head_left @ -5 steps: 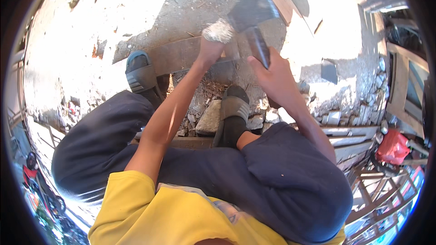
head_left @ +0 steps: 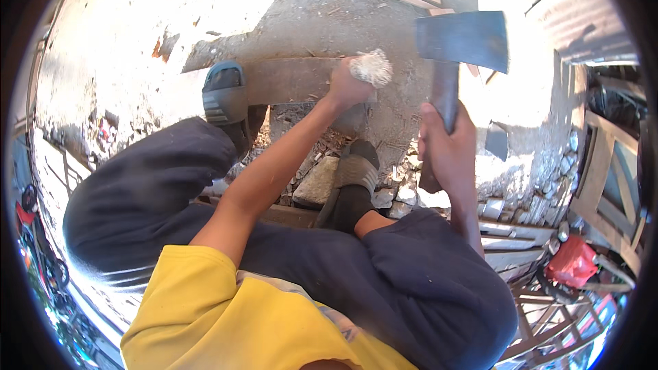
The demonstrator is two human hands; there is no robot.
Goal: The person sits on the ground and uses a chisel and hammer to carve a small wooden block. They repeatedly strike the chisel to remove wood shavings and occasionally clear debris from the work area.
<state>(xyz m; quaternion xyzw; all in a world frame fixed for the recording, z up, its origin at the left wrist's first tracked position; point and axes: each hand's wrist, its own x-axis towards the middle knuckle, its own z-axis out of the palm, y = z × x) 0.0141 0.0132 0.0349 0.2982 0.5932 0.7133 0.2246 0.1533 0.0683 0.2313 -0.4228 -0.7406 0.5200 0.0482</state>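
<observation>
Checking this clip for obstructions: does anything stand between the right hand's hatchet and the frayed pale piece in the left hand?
Nothing visible does: only ground shows between the hatchet and the frayed pale piece, which the left hand grips.

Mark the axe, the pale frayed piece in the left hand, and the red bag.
Axe (head_left: 462,37), head view: on its blade.
Pale frayed piece (head_left: 372,68), head view: on its frayed end.
Red bag (head_left: 571,262), head view: its middle.

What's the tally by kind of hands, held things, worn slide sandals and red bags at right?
Left hand and right hand: 2
Hatchet: 1
Frayed pale piece: 1
Left slide sandal and right slide sandal: 2
Red plastic bag: 1
Total: 7
</observation>
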